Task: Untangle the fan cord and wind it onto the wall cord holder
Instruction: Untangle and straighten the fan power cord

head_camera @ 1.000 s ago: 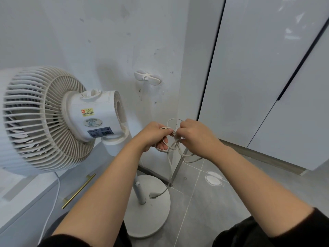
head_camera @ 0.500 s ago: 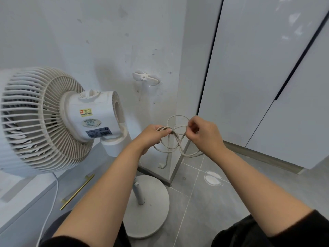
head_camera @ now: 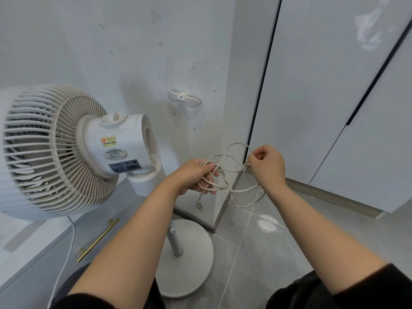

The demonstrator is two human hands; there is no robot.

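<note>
**Scuffed wall, glossy doors, grey tiles**

A white wall (head_camera: pixel 100 41) is showing dark scuffs and specks and is ending at a corner. Right of that corner, glossy white doors (head_camera: pixel 323 97) are reflecting soft light, with dark gaps running between them. A grey plinth (head_camera: pixel 334 197) is running along their foot. Grey tiles (head_camera: pixel 301 253) are covering the floor, a white patch (head_camera: pixel 267 225) lying near the corner. At the left, a pale drawer (head_camera: pixel 29 284) is carrying a brass handle (head_camera: pixel 98 239).

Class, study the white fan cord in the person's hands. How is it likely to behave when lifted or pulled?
Probably floppy: the cord sags in loose loops between the left hand and right hand. Likely light: a fingertip pinch holds a strand up. The loops cross, so pulling may snag; the dangling plug could swing.
</note>
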